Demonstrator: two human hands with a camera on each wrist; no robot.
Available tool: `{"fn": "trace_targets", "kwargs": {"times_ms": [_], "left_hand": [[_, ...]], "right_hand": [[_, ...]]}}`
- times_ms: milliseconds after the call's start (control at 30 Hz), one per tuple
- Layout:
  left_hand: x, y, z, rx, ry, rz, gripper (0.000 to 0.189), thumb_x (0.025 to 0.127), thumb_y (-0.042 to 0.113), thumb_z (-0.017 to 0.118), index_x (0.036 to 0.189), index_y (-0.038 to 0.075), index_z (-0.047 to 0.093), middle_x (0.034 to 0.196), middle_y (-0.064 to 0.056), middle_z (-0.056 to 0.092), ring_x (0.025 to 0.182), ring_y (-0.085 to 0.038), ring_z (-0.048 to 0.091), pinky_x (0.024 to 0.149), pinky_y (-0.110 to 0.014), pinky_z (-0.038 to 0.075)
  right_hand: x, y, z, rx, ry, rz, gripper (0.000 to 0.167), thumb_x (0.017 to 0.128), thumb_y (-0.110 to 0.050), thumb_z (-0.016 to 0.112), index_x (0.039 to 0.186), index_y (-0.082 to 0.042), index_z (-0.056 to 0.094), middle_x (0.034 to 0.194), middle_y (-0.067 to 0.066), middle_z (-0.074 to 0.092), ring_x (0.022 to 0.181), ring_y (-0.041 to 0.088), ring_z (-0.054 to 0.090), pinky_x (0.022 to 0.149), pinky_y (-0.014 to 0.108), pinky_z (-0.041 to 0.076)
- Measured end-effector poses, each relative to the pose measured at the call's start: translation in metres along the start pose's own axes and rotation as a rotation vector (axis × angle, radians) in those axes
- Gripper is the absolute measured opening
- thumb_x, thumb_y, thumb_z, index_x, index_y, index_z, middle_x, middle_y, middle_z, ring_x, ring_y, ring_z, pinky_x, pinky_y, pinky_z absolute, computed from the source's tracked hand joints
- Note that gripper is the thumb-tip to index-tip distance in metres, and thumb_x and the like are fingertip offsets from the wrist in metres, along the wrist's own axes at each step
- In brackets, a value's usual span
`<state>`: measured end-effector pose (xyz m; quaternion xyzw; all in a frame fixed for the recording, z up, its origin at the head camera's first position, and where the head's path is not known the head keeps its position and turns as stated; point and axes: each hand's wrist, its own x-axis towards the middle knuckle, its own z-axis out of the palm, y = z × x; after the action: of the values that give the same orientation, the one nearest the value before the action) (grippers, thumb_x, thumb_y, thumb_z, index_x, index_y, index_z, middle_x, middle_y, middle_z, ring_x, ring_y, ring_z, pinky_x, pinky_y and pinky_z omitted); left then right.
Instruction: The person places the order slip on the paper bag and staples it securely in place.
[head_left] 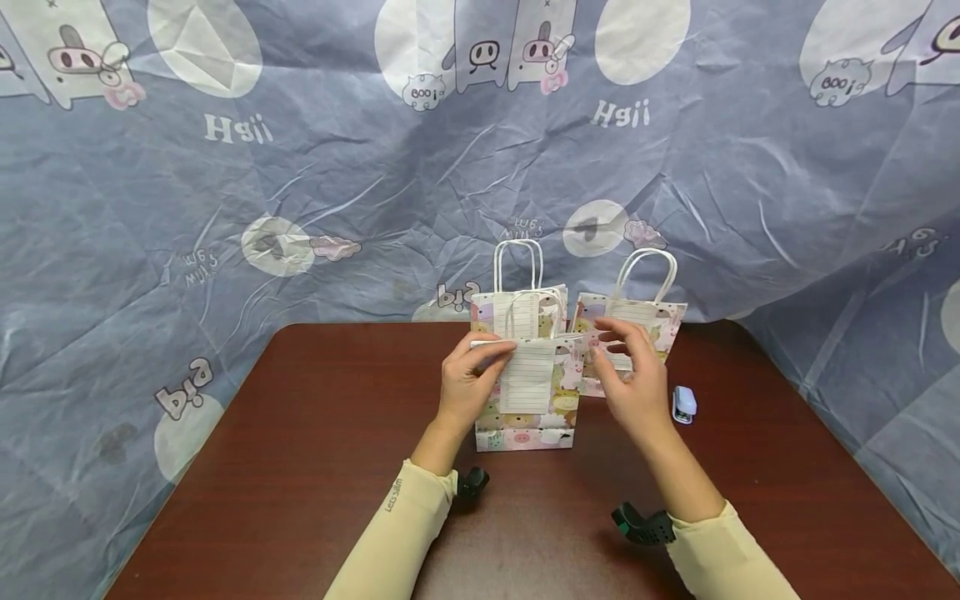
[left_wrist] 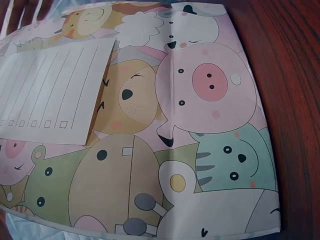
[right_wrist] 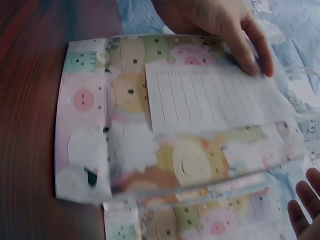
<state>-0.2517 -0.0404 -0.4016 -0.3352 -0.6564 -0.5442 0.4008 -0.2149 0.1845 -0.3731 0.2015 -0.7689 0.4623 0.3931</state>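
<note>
A paper gift bag (head_left: 564,400) printed with cartoon animals stands upright at the middle of the table, its white handles on top. On its front lies a white lined checklist sheet (head_left: 527,383). My left hand (head_left: 467,379) pinches the bag's top edge together with the sheet's upper left corner. In the right wrist view, the left thumb (right_wrist: 242,52) rests on the sheet. My right hand (head_left: 639,379) hangs beside the bag's right side, fingers spread and loosely bent, holding nothing. The left wrist view shows the bag's lower front (left_wrist: 210,90) up close.
Behind stand two similar bags with lined sheets, one at the left (head_left: 482,310) and one at the right (head_left: 667,323). A small light-blue stapler (head_left: 684,403) lies right of my right hand. A patterned blue cloth (head_left: 337,208) hangs behind the dark red table (head_left: 315,467).
</note>
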Motion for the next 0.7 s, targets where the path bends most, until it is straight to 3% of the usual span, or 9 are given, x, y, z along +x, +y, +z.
{"fn": "trace_targets", "kwargs": {"times_ms": [133,267,400,700], "left_hand": [[0.006,0.014,-0.003,-0.001,0.005,0.016,0.017,0.076,-0.015,0.076,0.091,-0.006,0.075,0.09,-0.02,0.067,0.085,-0.031,0.067,0.074,-0.019,0.055],[0.006,0.013,-0.003,0.023,0.005,0.026,0.018,0.076,-0.014,0.076,0.091,-0.005,0.075,0.091,-0.019,0.067,0.087,-0.027,0.067,0.073,-0.021,0.056],[0.005,0.012,-0.002,0.023,0.002,0.017,0.018,0.077,-0.014,0.076,0.092,-0.004,0.076,0.092,-0.019,0.066,0.087,-0.027,0.067,0.071,-0.023,0.056],[0.007,0.019,-0.003,-0.013,0.012,0.007,0.016,0.076,-0.016,0.076,0.089,-0.007,0.074,0.089,-0.02,0.066,0.083,-0.03,0.066,0.065,-0.027,0.057]], "right_hand": [[-0.004,0.004,-0.02,-0.011,0.08,0.029,0.033,0.085,0.015,0.062,0.117,0.006,0.066,0.106,0.017,0.065,0.097,0.001,0.059,0.077,0.009,0.045],[-0.008,0.012,-0.045,-0.047,0.124,0.125,0.028,0.088,0.012,0.06,0.114,0.005,0.068,0.102,-0.003,0.064,0.091,-0.006,0.058,0.068,0.005,0.042],[-0.013,0.024,-0.069,-0.089,0.156,0.239,0.026,0.092,0.004,0.062,0.116,-0.001,0.07,0.101,-0.019,0.06,0.088,-0.005,0.058,0.074,0.006,0.043],[-0.03,0.065,-0.102,-0.023,0.21,0.469,0.026,0.096,-0.004,0.063,0.121,0.001,0.067,0.102,-0.021,0.067,0.08,0.0,0.054,0.062,0.012,0.038]]}}
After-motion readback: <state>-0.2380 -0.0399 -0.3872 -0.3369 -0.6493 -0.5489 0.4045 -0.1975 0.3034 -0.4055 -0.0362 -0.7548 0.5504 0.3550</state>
